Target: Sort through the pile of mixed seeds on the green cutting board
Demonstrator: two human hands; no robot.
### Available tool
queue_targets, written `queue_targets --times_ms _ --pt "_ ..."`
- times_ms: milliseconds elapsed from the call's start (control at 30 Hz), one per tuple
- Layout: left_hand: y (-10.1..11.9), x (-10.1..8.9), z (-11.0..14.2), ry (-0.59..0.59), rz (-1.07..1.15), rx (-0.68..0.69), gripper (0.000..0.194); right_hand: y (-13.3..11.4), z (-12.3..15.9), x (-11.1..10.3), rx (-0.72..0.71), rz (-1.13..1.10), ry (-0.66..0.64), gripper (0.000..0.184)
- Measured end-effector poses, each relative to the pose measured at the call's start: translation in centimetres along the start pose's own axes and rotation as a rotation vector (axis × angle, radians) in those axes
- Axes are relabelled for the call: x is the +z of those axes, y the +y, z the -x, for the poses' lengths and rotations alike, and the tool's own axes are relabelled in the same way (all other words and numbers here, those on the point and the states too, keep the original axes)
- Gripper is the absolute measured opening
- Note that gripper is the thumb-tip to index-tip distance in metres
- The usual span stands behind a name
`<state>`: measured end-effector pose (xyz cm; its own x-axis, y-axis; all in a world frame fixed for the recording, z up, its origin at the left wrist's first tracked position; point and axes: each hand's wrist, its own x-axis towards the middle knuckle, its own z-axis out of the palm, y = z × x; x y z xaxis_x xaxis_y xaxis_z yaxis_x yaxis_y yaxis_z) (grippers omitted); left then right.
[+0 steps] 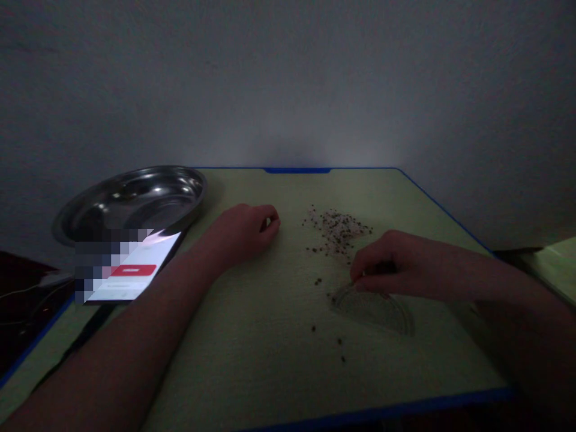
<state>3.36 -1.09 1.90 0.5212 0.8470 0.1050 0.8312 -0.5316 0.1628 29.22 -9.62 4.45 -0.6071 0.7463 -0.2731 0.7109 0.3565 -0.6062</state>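
My right hand (387,267) is closed in a pinch over the far rim of a clear, ridged round dish or lid (378,315). Whatever lies between its fingertips is too small or dark to make out. Beyond it spreads a loose pile of small dark and pale grains (337,231), perhaps seeds or beans. Several single dark grains (314,329) lie nearer to me. To the left of the pile my left hand (245,231) rests on the table, fingers curled in and thumb against them, with nothing visible in it.
The pale yellow-green table (252,360) has a blue edge and stands against a grey wall (288,84). A wide steel basin (135,198) sits at the far left. In front of it a phone or tablet (144,270) with a lit screen leans, close to my left forearm.
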Motion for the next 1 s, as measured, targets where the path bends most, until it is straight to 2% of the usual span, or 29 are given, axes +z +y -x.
queue_targets --times_ms 367,533,800,1000 --pt "0.1 -0.1 0.1 -0.01 -0.008 -0.007 0.033 0.8 0.2 -0.4 0.057 -0.005 0.059 0.022" --pt "0.2 -0.2 0.1 -0.018 -0.014 -0.011 0.034 0.4 0.3 -0.3 0.02 -0.029 -0.001 0.023" --pt "0.1 0.0 0.1 -0.01 -0.011 -0.006 0.033 -0.1 0.2 -0.1 0.021 -0.035 0.003 0.022" --pt "-0.1 0.3 0.1 0.008 0.003 0.011 0.034 -1.8 -0.8 1.6 -0.052 0.044 0.158 0.023"
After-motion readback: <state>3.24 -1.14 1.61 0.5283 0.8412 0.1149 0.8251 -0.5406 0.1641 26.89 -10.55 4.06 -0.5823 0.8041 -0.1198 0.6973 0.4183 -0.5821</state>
